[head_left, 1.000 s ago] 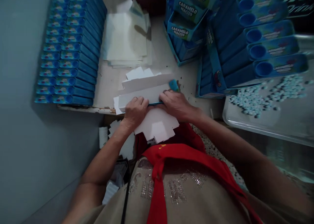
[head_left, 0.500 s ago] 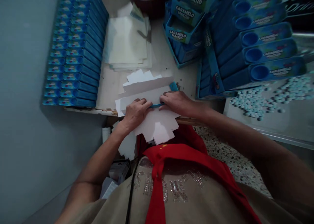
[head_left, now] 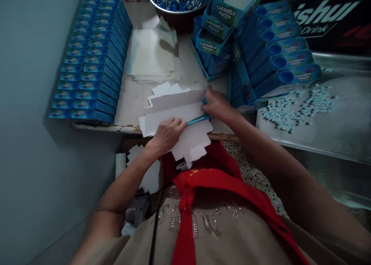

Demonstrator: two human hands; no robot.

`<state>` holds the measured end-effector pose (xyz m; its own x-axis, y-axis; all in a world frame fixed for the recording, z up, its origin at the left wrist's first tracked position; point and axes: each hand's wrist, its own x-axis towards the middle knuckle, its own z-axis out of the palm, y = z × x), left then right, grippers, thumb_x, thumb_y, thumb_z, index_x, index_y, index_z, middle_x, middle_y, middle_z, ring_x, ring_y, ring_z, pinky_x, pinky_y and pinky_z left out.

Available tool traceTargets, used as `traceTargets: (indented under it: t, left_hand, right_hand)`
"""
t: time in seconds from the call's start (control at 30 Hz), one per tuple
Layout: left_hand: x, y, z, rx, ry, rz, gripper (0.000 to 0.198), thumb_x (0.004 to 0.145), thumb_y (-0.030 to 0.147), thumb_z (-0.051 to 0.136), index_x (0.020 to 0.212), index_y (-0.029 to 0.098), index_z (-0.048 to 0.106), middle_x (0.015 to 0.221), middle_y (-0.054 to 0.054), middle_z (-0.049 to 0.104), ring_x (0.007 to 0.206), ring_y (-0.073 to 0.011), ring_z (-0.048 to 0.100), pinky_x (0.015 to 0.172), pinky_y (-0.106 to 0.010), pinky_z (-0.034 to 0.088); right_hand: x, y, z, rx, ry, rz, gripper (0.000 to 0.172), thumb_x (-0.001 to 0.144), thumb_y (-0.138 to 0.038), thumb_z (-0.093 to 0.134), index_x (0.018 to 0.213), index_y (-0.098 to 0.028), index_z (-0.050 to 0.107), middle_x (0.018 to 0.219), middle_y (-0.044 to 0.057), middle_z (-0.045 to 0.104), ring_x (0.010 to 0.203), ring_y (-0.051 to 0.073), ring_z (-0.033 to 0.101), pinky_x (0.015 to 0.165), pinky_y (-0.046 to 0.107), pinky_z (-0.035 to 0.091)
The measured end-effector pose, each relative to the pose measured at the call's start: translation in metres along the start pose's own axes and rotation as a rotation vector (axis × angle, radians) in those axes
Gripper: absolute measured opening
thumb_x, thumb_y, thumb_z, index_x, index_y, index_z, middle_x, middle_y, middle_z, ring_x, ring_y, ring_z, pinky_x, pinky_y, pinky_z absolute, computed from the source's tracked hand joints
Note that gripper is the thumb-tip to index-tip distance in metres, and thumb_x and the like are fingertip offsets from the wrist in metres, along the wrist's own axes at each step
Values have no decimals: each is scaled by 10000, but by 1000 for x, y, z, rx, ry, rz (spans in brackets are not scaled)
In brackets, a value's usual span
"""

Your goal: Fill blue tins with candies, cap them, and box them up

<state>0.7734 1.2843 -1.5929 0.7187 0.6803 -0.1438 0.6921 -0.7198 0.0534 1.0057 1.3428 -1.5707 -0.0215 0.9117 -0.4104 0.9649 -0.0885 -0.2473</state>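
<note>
A part-folded cardboard box blank [head_left: 176, 112], white inside with blue showing on its outer side, lies at the table's front edge over other flat blanks [head_left: 197, 139]. My left hand [head_left: 168, 133] pinches its near wall, the fingers curled over the fold. At the right end, my right hand [head_left: 216, 102] grips the corner, its thumb and fingers closed around the blue end flap. The far wall stands raised at a slant. Part of the right end is hidden by my right hand.
Stacked blue boxes [head_left: 98, 71] stand at the left by the wall. Behind are a pile of pale sheets [head_left: 152, 56] and a metal bowl [head_left: 182, 12] of blue-wrapped pieces. Labelled blue display boxes [head_left: 210, 46] rise at the right, beside a tray [head_left: 342, 129] with small pale-blue pieces.
My right hand has moved from the near wall to the blank's right end. My left hand has shifted slightly right along the fold. The camera view has tilted a little.
</note>
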Motion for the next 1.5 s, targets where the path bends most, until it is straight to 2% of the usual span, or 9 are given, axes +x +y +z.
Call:
traceTargets:
  t: [0.3,0.43,0.6,0.7,0.83,1.1,1.3,1.4,1.5]
  left_hand:
    - [-2,24,-2,-131,15,-59,366,1046,-9,463,1189,162,754,1032,-149,744,1010,-313,683,762,-402,516]
    - [23,42,2,-185,74,-191,263,1118,112,503,1247,152,728,1183,-189,745,1145,-345,675,867,-436,541]
    - [61,63,17,-238,119,-157,210,1143,172,546,1283,139,699,1230,-194,744,1199,-340,677,929,-440,544]
    - [69,66,19,-252,106,-203,227,1139,288,646,1295,128,690,1248,-190,741,1204,-335,682,927,-440,556]
    - [75,69,13,-228,69,-266,292,1202,226,468,1261,95,722,1251,-168,746,1226,-297,691,937,-430,552]
    - [95,60,2,-399,-42,-277,258,1149,280,584,1310,224,777,1243,-98,822,1142,-294,773,899,-394,603]
    - [75,53,-11,-261,-88,-163,223,1114,173,600,1218,234,787,1140,-104,796,1099,-280,729,826,-368,587]
    - [50,46,-14,-173,-66,-48,249,1089,91,578,1149,223,780,1057,-105,764,1047,-273,690,788,-363,554]
    - [24,32,-16,-133,-77,105,234,1102,105,578,1080,215,783,982,-89,745,978,-256,669,739,-356,511]
  right_hand:
    - [-5,-13,9,-36,86,100,817,979,-100,595,1734,-44,286,1350,275,754,1155,320,715,926,382,464]
    - [-5,-7,8,5,118,76,837,919,-95,650,1705,-44,368,1315,288,765,1088,325,718,876,390,469]
    - [3,-2,8,8,120,47,860,904,-49,636,1710,6,341,1300,292,774,1104,310,721,899,376,489]
    - [8,0,4,15,66,19,888,907,-38,629,1728,25,295,1376,321,740,1152,319,720,942,386,502]
    - [11,8,-6,44,-15,-50,928,912,-45,614,1759,13,240,1423,306,726,1204,319,717,969,380,510]
    - [26,17,-8,123,-52,-109,882,856,-19,620,1706,-42,389,1447,263,732,1278,360,706,1008,388,515]
    - [13,23,-4,187,-109,-109,863,957,-144,645,1744,-25,312,1350,241,773,1168,343,726,921,374,530]
    - [-3,28,-3,241,108,-258,925,1013,-314,696,1784,-51,258,1572,285,631,1378,401,637,1098,479,537]
    - [-5,29,-2,244,257,-480,842,956,-360,781,1716,-171,472,1626,219,592,1443,418,588,1182,529,505]
